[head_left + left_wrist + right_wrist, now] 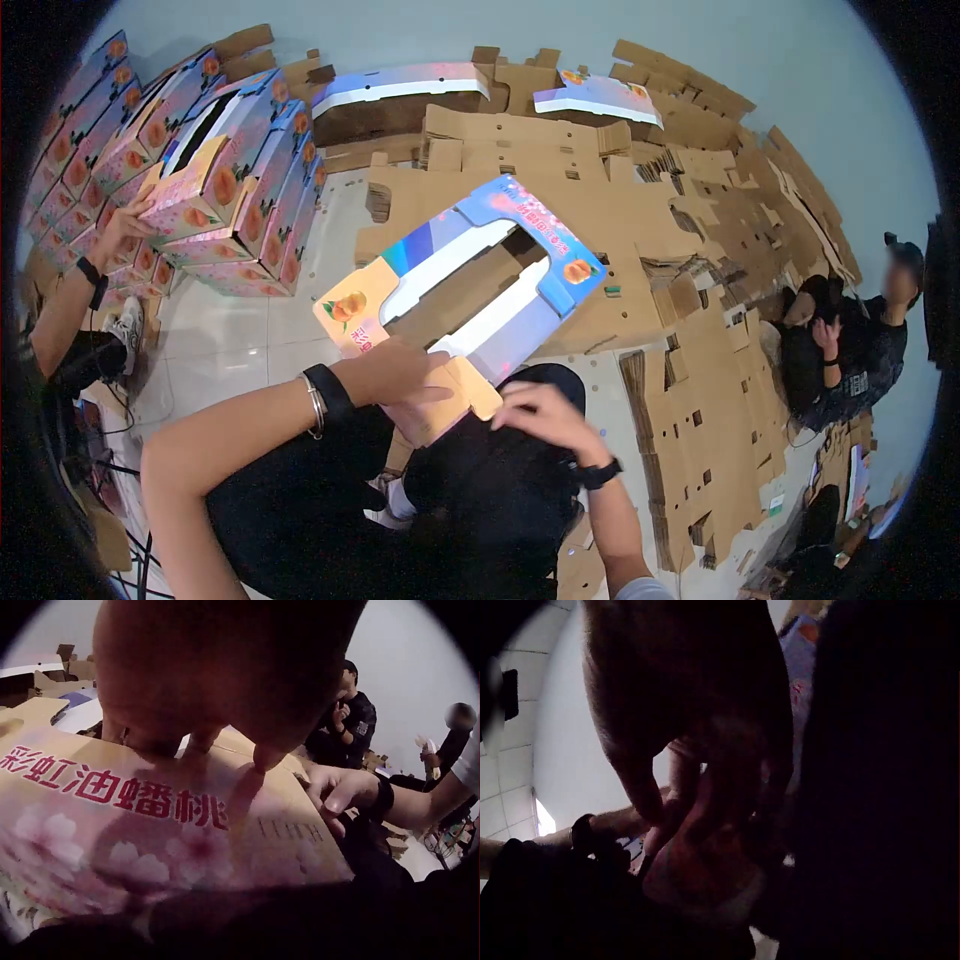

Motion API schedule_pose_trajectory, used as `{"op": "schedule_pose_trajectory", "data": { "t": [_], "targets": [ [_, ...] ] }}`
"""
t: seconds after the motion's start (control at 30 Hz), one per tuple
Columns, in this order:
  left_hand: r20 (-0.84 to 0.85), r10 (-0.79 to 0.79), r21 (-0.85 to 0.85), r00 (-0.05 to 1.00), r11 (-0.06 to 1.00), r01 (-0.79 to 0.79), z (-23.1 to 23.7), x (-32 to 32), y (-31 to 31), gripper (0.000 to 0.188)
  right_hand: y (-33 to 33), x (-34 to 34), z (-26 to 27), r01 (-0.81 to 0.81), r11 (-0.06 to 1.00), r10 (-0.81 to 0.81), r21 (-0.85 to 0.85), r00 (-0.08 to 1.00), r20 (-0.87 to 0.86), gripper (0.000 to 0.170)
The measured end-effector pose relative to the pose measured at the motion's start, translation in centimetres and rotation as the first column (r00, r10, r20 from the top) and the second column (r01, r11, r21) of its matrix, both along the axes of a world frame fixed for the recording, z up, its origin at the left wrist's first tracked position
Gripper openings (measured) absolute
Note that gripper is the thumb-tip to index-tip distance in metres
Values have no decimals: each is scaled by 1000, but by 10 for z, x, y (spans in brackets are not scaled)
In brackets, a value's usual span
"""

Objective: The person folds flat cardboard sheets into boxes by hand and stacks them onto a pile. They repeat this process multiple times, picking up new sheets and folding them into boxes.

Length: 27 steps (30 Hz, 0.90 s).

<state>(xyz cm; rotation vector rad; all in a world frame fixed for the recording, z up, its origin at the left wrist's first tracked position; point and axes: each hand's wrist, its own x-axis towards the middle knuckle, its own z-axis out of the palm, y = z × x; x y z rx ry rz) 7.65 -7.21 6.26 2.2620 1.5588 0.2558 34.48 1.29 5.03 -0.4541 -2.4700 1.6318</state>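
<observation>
A printed fruit carton, blue, orange and pink with peach pictures, stands tilted over the person's lap, its long top opening showing brown cardboard inside. At its near end the left hand grips the orange end panel, fingers over the upper edge. In the left wrist view, red lettering and pink blossoms show on this panel under the left hand. The right hand pinches the orange corner flap at the near right. Dark in the right wrist view, the right hand has its fingertips at the printed cardboard.
Finished cartons are stacked at the left, where another person's hand touches one. Flat brown cardboard sheets lie in piles ahead and to the right. One person sits at the right. Printed pieces lie at the back.
</observation>
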Motion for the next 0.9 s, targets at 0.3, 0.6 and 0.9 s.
{"op": "schedule_pose_trajectory", "data": {
  "t": [0.3, 0.6, 0.9],
  "targets": [
    [74, -154, -44, 985, 987, 157, -7, 7, -13, 54, 60, 4, -36, 770, 432, -733, 470, 603, -315, 70],
    [-39, -122, -125, 992, 985, 116, -6, 21, -12, 55, 48, -36, -70, 940, 315, -857, -134, 221, -466, 68],
    [-34, -119, -171, 992, 979, 112, 9, 21, -14, 58, 58, -13, -42, 980, 65, -920, 188, 131, -369, 44]
  ]
}}
